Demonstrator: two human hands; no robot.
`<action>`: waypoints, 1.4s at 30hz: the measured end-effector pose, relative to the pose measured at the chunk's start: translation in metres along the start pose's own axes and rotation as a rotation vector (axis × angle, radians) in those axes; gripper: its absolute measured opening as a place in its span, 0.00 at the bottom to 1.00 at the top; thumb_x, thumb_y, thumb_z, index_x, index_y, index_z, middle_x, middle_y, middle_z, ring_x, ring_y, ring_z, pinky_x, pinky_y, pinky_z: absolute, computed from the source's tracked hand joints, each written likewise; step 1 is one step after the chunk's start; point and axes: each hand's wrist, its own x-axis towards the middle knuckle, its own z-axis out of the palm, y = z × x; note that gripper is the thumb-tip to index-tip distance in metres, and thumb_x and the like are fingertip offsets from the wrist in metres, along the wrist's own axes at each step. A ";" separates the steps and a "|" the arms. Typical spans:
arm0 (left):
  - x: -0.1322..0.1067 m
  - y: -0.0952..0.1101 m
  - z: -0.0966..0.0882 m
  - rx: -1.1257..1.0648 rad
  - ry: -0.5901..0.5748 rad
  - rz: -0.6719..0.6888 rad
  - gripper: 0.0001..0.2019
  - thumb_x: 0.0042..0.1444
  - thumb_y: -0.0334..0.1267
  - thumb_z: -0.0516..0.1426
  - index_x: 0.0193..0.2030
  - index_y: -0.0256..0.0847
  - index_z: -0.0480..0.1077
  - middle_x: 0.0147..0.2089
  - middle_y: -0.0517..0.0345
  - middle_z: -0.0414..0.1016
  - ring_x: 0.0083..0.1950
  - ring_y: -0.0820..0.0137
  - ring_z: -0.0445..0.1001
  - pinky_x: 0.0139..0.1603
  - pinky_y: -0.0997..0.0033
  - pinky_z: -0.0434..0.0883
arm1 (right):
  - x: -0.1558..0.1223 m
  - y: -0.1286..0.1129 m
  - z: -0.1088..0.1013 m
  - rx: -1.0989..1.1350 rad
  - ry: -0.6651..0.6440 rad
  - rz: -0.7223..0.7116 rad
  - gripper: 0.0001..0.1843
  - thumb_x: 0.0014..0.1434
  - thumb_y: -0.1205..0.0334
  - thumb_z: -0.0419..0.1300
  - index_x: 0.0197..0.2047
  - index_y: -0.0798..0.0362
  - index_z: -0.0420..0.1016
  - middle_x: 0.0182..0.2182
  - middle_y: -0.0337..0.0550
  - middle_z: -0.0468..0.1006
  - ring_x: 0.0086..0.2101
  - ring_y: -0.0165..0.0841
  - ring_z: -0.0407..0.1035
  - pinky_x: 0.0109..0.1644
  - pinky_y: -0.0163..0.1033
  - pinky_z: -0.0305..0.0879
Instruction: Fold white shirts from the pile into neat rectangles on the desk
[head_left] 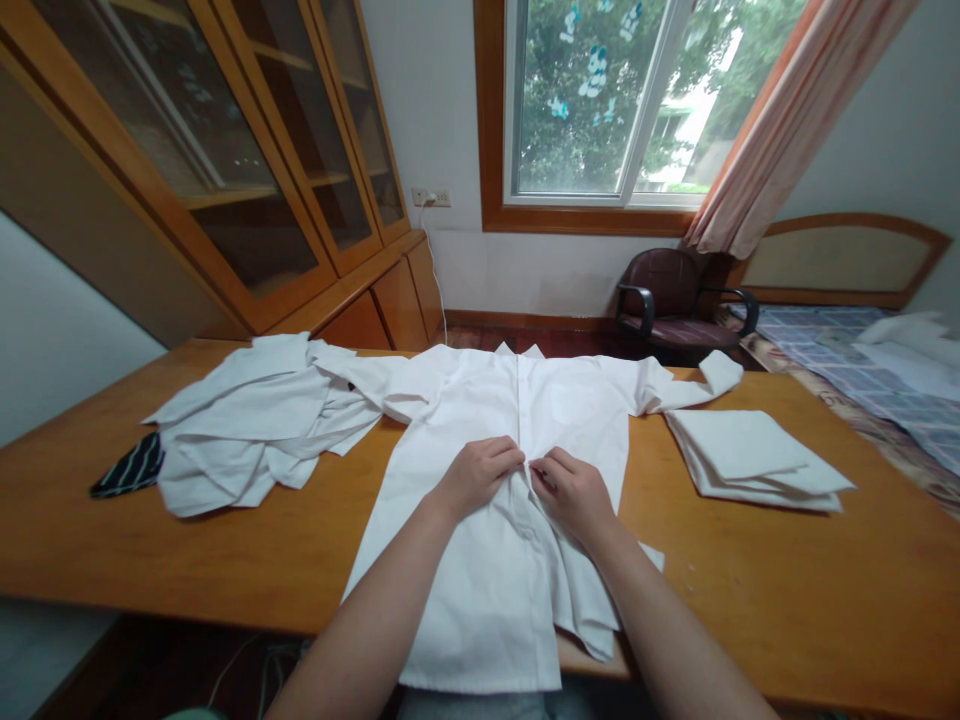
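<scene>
A broad wooden table (787, 600) fills the space before me, with a glass-doored cabinet (274, 130) to the left, a window (577, 130) with blue decals ahead, and a maroon chair (664, 285) and a bed (832, 345) off right. A heap of white clothes (247, 410) lies left on the tabletop, a black striped piece (131, 470) poking out, and folded white cloth (750, 450) right. Between them the white shirt (457, 560) lies collar-away, partly covered by the forearms, left hand (480, 475) and right hand (570, 485) pinching its buttoned front.
</scene>
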 end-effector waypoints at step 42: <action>-0.001 0.002 -0.001 -0.105 -0.028 -0.033 0.10 0.69 0.36 0.52 0.44 0.41 0.75 0.40 0.55 0.77 0.40 0.71 0.76 0.43 0.72 0.72 | 0.000 0.003 -0.004 0.033 -0.085 0.061 0.11 0.69 0.61 0.56 0.41 0.49 0.81 0.34 0.42 0.79 0.31 0.29 0.73 0.37 0.32 0.65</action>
